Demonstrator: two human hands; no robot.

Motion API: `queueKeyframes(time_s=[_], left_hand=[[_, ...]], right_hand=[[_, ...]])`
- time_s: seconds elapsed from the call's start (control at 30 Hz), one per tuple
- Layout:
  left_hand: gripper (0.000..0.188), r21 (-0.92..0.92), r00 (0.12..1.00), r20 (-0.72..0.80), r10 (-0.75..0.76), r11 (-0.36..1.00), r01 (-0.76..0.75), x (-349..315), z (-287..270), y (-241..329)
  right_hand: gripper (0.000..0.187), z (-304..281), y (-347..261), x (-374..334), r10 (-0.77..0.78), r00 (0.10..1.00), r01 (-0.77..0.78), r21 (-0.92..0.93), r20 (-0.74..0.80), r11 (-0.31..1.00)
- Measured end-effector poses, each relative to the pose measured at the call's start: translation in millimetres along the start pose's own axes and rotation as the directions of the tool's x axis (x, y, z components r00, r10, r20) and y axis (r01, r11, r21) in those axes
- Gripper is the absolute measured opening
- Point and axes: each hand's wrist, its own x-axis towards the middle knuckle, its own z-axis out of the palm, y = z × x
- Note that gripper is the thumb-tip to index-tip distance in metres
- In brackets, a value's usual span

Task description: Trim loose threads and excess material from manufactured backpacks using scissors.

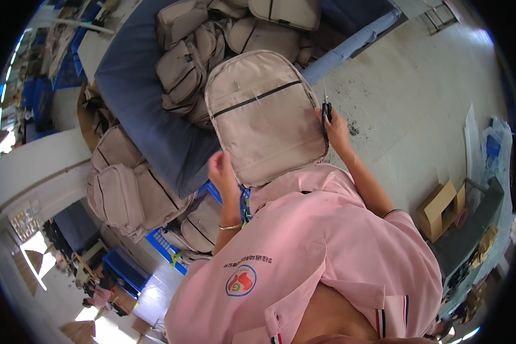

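One beige backpack (264, 114) held upright over lap | left hand (222, 172) grips its lower-left edge | right hand (335, 129) closed on one pair of scissors (325, 109) at its right edge | several matching backpacks (195, 63) piled on blue table (135, 109) behind.

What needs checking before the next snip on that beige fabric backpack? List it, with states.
1. Beige fabric backpack held up over the lap: ok, front with black zipper faces the camera.
2. Left hand gripping its lower left edge: ok.
3. Right hand holding the small black thread snips at the right edge: ok.
4. Blades open or shut: cannot tell, too small.
5. Loose thread at the blades: cannot tell.
6. Pile of beige backpacks on the blue-covered table behind: ok, apart from the held one.
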Motion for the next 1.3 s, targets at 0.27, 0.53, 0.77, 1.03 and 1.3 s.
queueKeyframes(time_s=[0.27, 0.53, 0.77, 1.03, 1.3], left_hand=[[0.022, -0.149, 0.969, -0.161, -0.189, 0.975, 0.165, -23.3, 11.9, 8.5], [0.017, 0.151, 0.943, 0.059, 0.327, 0.931, -0.332, -4.5, -51.0, 93.1], [0.014, 0.456, 0.626, 0.544, 0.56, 0.429, -0.78, 55.3, -106.3, 185.4], [0.011, 0.382, 0.462, 0.736, 0.495, 0.259, -0.887, 105.3, -63.6, 139.6], [0.01, 0.301, 0.457, 0.746, 0.485, 0.367, -0.88, 152.4, -60.5, 134.1]], right_hand=[[0.066, 16.2, 29.7, 1.5, -0.022, 0.984, 0.011, 0.062, 0.174, 0.998], [0.049, -6.9, 13.1, -20.6, -0.048, 0.945, -0.175, 0.625, 0.323, 0.761], [0.026, -55.3, -55.9, -15.6, -0.604, 0.797, 0.6, 0.138, -0.015, 0.788], [0.05, -20.3, -128.8, -6.9, -0.804, 0.479, 0.868, -0.053, 0.353, 0.494], [0.054, 22.6, -152.9, 35.1, -0.767, 0.324, 0.923, -0.008, 0.554, 0.384]])
